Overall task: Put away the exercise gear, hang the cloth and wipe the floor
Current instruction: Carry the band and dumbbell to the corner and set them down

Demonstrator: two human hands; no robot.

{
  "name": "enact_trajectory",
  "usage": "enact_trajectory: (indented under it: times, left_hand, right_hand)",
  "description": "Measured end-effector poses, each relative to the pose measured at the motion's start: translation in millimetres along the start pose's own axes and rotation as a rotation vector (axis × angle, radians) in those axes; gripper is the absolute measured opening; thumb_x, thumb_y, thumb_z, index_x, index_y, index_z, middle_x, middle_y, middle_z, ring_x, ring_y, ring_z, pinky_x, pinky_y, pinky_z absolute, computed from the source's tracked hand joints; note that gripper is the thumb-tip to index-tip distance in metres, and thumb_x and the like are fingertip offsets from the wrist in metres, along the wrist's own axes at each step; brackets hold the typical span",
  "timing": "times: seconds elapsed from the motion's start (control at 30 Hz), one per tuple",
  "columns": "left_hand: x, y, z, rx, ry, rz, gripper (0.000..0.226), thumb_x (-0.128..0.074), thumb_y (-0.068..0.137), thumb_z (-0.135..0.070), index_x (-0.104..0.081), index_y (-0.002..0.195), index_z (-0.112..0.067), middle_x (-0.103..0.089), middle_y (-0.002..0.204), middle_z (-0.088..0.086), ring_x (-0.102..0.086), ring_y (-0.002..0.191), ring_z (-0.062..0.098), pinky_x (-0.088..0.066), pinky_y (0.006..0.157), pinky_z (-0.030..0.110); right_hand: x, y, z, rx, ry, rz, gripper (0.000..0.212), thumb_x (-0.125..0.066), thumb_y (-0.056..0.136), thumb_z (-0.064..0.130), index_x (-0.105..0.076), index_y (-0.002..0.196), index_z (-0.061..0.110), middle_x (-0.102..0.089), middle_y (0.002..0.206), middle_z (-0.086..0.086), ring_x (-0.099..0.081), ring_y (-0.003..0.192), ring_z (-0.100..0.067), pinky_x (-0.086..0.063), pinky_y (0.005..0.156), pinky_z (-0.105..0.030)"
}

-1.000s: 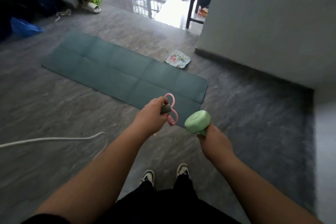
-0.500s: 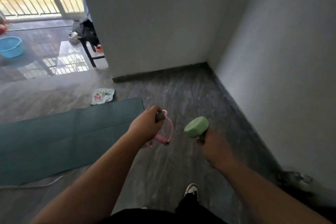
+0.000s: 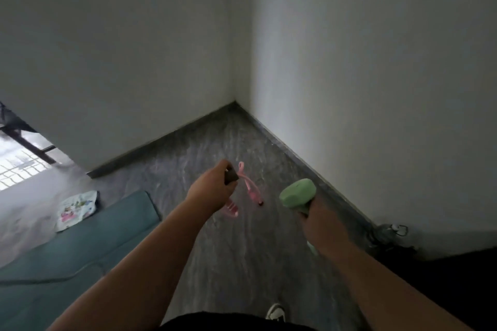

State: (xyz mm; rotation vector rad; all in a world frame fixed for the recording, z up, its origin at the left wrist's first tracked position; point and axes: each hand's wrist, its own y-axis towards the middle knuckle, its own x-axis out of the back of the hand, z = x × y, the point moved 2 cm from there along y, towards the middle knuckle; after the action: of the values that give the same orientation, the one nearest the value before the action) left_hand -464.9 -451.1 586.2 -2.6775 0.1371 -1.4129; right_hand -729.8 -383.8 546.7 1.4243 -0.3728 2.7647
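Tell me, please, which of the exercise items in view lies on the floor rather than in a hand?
The teal foam exercise mat. The pink looped resistance band hangs from the left hand, and the right hand grips the green dumbbell.

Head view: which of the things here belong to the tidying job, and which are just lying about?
Part of the job:
- pink looped resistance band with dark grip, held in the left hand
- pale green dumbbell, held in the right hand
- teal foam exercise mat
- patterned cloth
- grey marbled floor

Just lying about:
- tangled cables by the right wall
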Motion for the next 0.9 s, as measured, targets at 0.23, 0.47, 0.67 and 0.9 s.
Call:
enact_trajectory:
  times: [0.23, 0.47, 0.67, 0.9]
  left_hand:
    - [-17, 83, -35, -0.011, -0.014, 0.049, 0.021, -0.064, 0.085, -0.034, -0.045, 0.093, -0.039, -0.062, 0.084, -0.008, -0.059, 0.07, 0.008, -0.042, 0.055, 0.027]
    - [-7, 197, -15, -0.053, 0.006, 0.071, 0.024, -0.066, 0.084, -0.036, -0.044, 0.094, -0.039, -0.062, 0.087, -0.005, -0.058, 0.075, 0.014, -0.04, 0.06, 0.029]
    - [21, 322, 25, -0.063, 0.011, 0.123, 0.024, -0.067, 0.082, -0.034, -0.048, 0.098, -0.035, -0.063, 0.088, -0.006, -0.059, 0.077, 0.017, -0.047, 0.065, 0.033]
    - [41, 442, 35, -0.149, 0.057, 0.256, 0.027, -0.067, 0.082, -0.033, -0.046, 0.099, -0.029, -0.063, 0.088, -0.001, -0.06, 0.079, 0.022, -0.045, 0.065, 0.033]
  right_hand:
    - [21, 72, -21, -0.083, 0.006, -0.01, 0.031, -0.065, 0.09, 0.034, -0.057, 0.115, 0.017, -0.066, 0.108, -0.005, -0.063, 0.099, -0.026, -0.046, 0.078, -0.031]
    - [10, 163, 4, -0.108, 0.011, -0.033, 0.028, -0.065, 0.089, 0.037, -0.058, 0.113, 0.023, -0.067, 0.105, -0.001, -0.065, 0.098, -0.024, -0.052, 0.084, -0.037]
    - [-12, 260, 59, -0.183, -0.011, -0.084, 0.024, -0.067, 0.088, 0.031, -0.055, 0.108, 0.023, -0.062, 0.093, 0.003, -0.064, 0.088, -0.019, -0.047, 0.076, -0.028]
    - [-25, 343, 106, -0.336, 0.054, -0.121, 0.025, -0.064, 0.088, 0.038, -0.057, 0.108, 0.023, -0.067, 0.096, 0.001, -0.059, 0.077, -0.014, -0.044, 0.071, -0.027]
